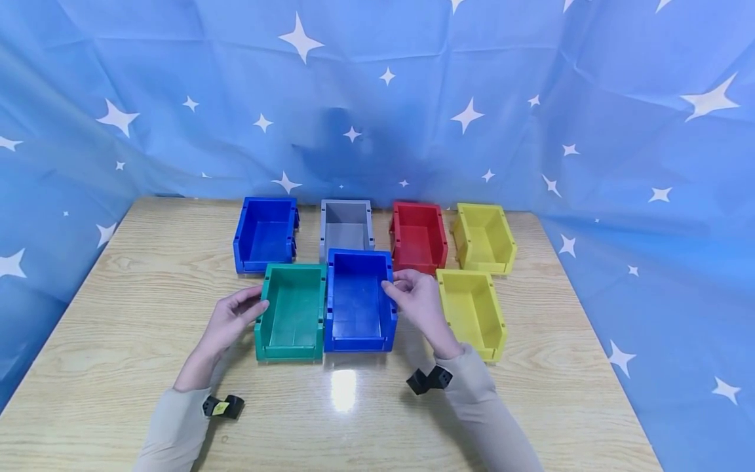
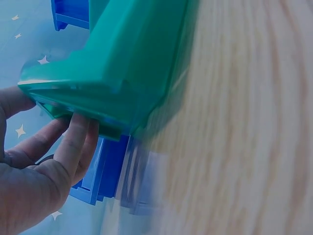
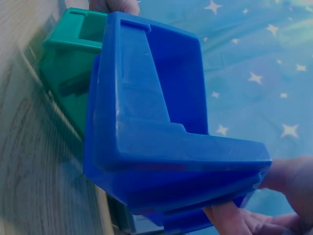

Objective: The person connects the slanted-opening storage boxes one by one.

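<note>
In the head view, a green storage bin [image 1: 293, 313] and a blue storage bin [image 1: 357, 305] stand side by side in the front row, their walls close together. My left hand [image 1: 236, 313] pinches the green bin's left side wall, thumb inside the rim and fingers outside. On the blue bin's right wall, my right hand [image 1: 417, 298] has its thumb over the rim and its fingers on the outer face. The right wrist view shows the blue bin [image 3: 142, 98] large, with fingers [image 3: 227, 219] under its side rim. Whether it touches the table is unclear.
Behind them stand a second blue bin [image 1: 265, 233], a grey bin [image 1: 347, 223], a red bin [image 1: 417, 236] and a yellow bin [image 1: 485, 236]. Another yellow bin [image 1: 472, 314] is right of my right hand. All are on a wooden table [image 1: 130, 314] against a starry blue cloth [image 1: 236, 78].
</note>
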Demonstrator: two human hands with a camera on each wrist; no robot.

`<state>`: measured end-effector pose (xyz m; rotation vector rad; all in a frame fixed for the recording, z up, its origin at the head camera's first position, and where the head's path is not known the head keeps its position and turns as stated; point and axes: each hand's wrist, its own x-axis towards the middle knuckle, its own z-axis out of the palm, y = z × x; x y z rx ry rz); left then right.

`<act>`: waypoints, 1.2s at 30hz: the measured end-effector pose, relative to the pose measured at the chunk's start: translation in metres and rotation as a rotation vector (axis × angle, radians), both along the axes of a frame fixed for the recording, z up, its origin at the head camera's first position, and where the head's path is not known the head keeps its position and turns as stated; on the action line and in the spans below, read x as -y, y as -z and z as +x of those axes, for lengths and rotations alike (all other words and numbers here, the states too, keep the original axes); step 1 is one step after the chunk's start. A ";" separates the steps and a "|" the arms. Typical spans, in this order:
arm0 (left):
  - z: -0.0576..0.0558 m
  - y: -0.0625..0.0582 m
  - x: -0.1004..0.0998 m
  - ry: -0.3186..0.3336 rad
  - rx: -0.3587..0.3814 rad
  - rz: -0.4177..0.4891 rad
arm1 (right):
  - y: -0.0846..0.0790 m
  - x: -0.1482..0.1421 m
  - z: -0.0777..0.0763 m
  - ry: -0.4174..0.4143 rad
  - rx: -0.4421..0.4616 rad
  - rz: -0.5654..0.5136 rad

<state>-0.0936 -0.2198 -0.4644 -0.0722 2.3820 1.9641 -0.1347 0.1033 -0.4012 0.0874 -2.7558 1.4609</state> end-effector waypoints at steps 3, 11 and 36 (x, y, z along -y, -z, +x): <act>0.000 0.000 -0.001 0.000 -0.009 0.001 | 0.002 -0.002 0.000 0.002 0.016 -0.018; -0.001 0.002 -0.001 0.004 -0.021 0.024 | 0.005 -0.002 0.004 0.006 0.005 -0.030; 0.000 0.002 -0.002 -0.004 -0.026 0.030 | 0.014 -0.006 -0.005 -0.021 0.260 -0.337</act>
